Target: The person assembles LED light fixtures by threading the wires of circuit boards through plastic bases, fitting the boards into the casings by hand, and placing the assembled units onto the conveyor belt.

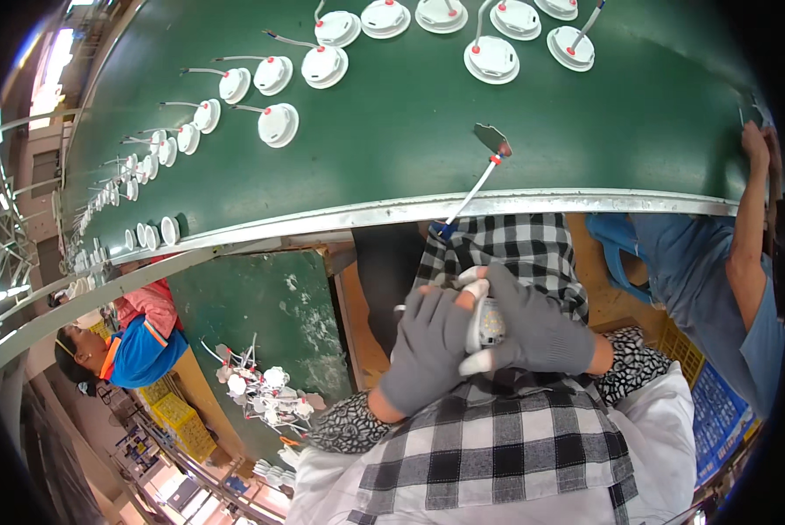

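Over my lap, close to my checked apron, I hold a round white LED downlight [488, 325]. Small yellow dots show on its inner face. My left hand [427, 341], in a grey glove with bare-looking pale fingertips, closes round its left side. My right hand [539, 325], gloved alike, grips it from the right, with fingers at its top and lower edge. Much of the lamp is hidden by both hands. Ahead, a small dark flat plate [494, 138] with a red grommet and a white cable [471, 191] lies at the belt's near edge; the cable hangs over it.
A green conveyor belt [392, 131] with a metal rail [340, 214] runs across ahead. Several white downlights [491, 61] with cables stand on it. At left, a green side table [279, 315] bears a pile of cabled parts [266, 385]. People work at far left and right, beside a blue stool [616, 258].
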The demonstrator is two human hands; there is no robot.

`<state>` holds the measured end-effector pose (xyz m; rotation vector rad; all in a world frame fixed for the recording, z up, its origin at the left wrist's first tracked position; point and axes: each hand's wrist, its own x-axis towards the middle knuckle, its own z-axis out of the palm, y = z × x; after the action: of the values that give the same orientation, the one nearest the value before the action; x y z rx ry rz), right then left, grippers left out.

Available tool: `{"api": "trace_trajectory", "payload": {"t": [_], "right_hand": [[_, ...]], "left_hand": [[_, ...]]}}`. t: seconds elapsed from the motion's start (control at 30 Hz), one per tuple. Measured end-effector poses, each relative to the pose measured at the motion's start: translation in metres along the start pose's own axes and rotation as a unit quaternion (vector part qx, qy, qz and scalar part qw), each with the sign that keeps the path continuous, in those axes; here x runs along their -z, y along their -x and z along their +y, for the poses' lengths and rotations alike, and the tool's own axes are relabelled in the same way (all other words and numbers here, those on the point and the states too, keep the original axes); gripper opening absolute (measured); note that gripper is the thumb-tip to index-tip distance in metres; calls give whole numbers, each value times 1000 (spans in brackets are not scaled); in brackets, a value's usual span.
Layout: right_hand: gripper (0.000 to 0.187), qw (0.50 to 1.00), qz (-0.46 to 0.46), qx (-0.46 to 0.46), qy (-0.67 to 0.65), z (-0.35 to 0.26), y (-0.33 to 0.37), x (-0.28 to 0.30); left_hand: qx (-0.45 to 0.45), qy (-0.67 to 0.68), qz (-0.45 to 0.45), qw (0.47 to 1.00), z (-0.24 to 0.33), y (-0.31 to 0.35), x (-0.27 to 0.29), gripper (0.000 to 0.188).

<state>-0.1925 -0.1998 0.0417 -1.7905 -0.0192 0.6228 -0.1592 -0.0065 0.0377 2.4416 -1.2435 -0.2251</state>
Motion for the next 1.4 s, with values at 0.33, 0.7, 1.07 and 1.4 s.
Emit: {"api": "trace_trajectory", "payload": {"t": [0.33,0.7,1.07,1.4], "right_hand": [[27,824,64,493,271,0,7,17],[31,805,20,539,246,2,4,14],[24,796,73,524,296,-5,-6,22],[63,905,96,305,281,-6,-10,21]], "left_hand": [[146,436,-133,878,-8,3,26,90],[130,442,-145,875,-6,2,30,97],[144,608,-79,776,-4,15,16,91],[280,599,-69,747,-3,6,26,48]]}}
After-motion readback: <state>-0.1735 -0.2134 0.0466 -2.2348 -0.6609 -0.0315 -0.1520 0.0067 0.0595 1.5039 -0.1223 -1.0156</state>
